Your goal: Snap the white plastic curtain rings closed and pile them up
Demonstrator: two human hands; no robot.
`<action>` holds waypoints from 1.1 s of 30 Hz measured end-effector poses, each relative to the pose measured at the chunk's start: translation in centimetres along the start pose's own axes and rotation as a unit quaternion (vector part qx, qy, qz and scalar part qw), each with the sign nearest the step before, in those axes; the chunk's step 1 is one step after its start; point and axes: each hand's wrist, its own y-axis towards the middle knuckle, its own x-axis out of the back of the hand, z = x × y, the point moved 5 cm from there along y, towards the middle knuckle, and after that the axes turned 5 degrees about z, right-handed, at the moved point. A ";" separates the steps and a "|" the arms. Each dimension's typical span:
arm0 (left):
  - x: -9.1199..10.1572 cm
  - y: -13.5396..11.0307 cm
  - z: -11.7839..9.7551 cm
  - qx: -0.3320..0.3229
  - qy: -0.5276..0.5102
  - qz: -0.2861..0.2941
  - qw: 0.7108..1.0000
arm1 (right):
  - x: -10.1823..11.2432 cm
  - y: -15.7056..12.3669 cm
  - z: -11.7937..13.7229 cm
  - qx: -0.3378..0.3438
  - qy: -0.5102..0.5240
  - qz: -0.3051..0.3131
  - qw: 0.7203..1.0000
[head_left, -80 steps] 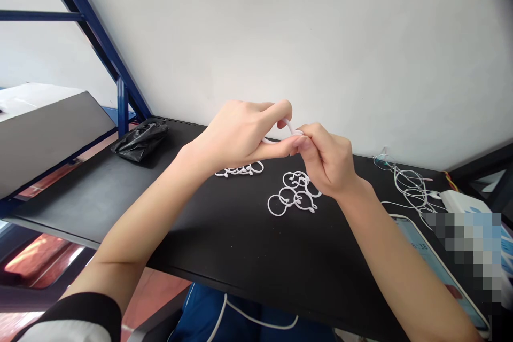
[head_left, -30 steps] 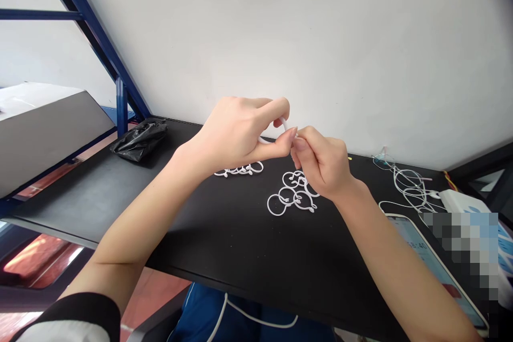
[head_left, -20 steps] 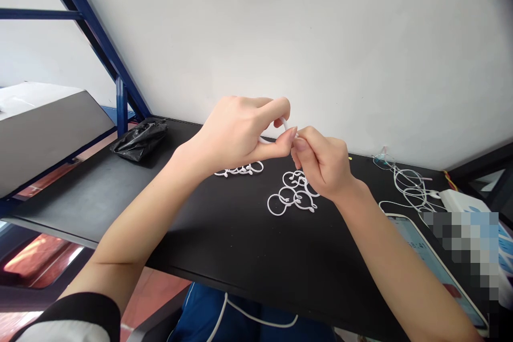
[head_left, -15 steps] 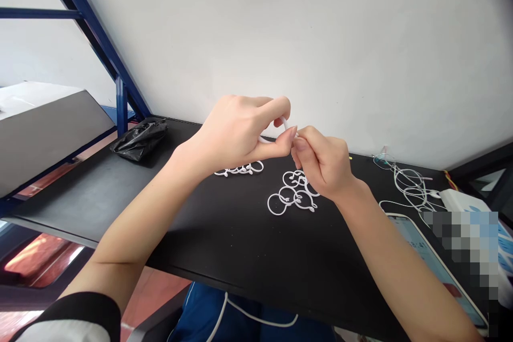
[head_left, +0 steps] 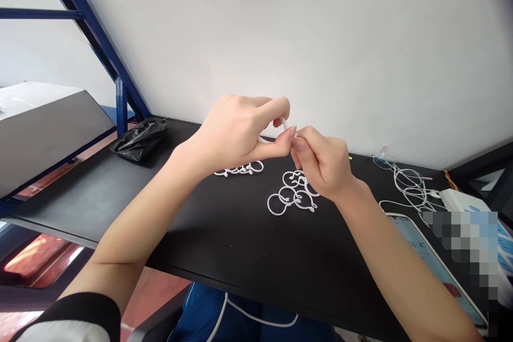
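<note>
Above the black table, my left hand (head_left: 244, 131) curls its fingers round a white plastic ring (head_left: 285, 123), most of which the fingers hide. My right hand (head_left: 323, 160) pinches the same ring at its end, thumb against bent forefinger, touching the left thumb tip. Below my right hand lies a loose cluster of similar white rings (head_left: 276, 204), each with a small clasp-like nub. A second group of white rings (head_left: 256, 166) lies farther left, partly covered by my left hand and wrist.
A crumpled black plastic bag (head_left: 140, 139) rests at the table's back left, near a blue metal frame (head_left: 122, 101). To the right are tangled white cables (head_left: 412, 187), a phone (head_left: 433, 262) and a white-and-blue box (head_left: 460, 200). A pale wall (head_left: 312, 53) stands behind the table (head_left: 240, 240).
</note>
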 end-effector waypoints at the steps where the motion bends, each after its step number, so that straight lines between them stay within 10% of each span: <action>1: 0.0 0.0 0.0 0.001 -0.001 0.001 1.000 | 0.0 0.0 0.0 0.000 0.000 -0.001 1.000; 33: -0.1 0.0 -0.1 0.004 -0.032 0.012 0.999 | 0.0 0.1 0.5 -0.007 0.011 0.002 1.000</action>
